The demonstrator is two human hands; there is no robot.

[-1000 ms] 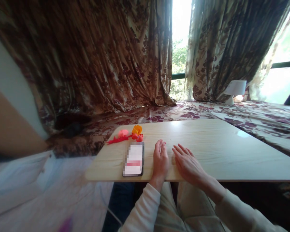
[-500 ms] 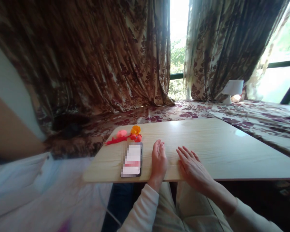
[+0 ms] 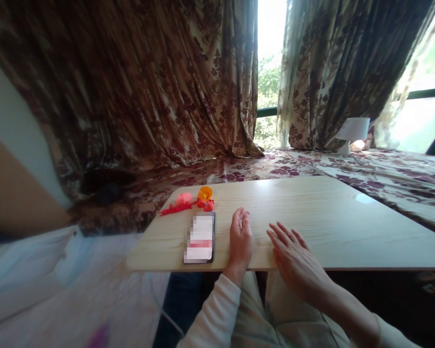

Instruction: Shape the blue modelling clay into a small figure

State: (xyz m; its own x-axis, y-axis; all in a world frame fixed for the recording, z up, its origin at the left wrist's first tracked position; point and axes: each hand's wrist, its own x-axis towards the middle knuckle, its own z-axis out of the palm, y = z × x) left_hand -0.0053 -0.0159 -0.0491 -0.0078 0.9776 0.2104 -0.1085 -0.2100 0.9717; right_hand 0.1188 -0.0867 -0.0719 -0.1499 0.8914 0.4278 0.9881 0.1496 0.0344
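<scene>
My left hand (image 3: 240, 239) rests on the near edge of a light wooden table (image 3: 311, 212), fingers loosely stretched, holding nothing. Just left of it lies a phone (image 3: 200, 237), screen up. My right hand (image 3: 293, 256) lies flat at the table's front edge with fingers spread, empty. Beyond the phone, at the table's far left corner, sits a small cluster of red, pink and orange toys (image 3: 192, 201). Both hands are apart from the phone and the toys.
Brown floral curtains (image 3: 148, 87) hang behind the table, over a cushioned ledge with a matching cover (image 3: 348, 164). A small white lamp (image 3: 351, 131) stands at the back right. White bedding (image 3: 58, 290) lies to the left. My knees are under the table.
My right hand has slid back toward me and slightly right along the table's front edge. The left hand, phone and toys have stayed put.
</scene>
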